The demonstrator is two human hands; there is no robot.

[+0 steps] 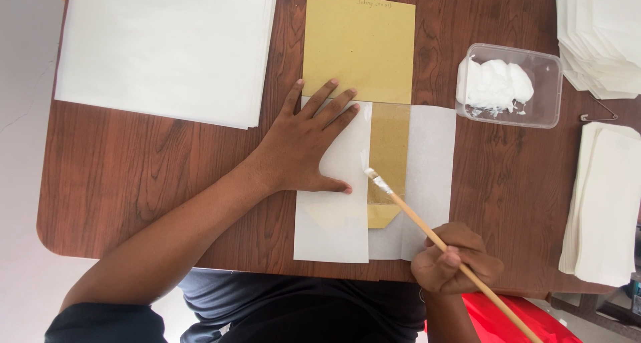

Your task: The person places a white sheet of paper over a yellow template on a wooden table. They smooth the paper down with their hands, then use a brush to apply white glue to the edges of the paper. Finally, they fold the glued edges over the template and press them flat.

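**Two hands at work on folded white paper and a tan template**

Two hands work on a brown wooden table (pixel 167 176). A big stack of white sheets (pixel 167 49) lies far left. Folded white paper piles (pixel 604 203) lie at the right edge. In the middle a tan cardboard template (pixel 357 46) lies partly under a white paper sheet (pixel 334 223), whose left flap is folded over. The left hand (pixel 304 146) is spread flat, palm down, pressing this flap. A clear plastic tub of white paste (pixel 511 86) stands far right of the template. The right hand (pixel 454 259), at the near edge, pinches a thin wooden brush (pixel 427 228); its paste-covered tip touches the flap's edge.
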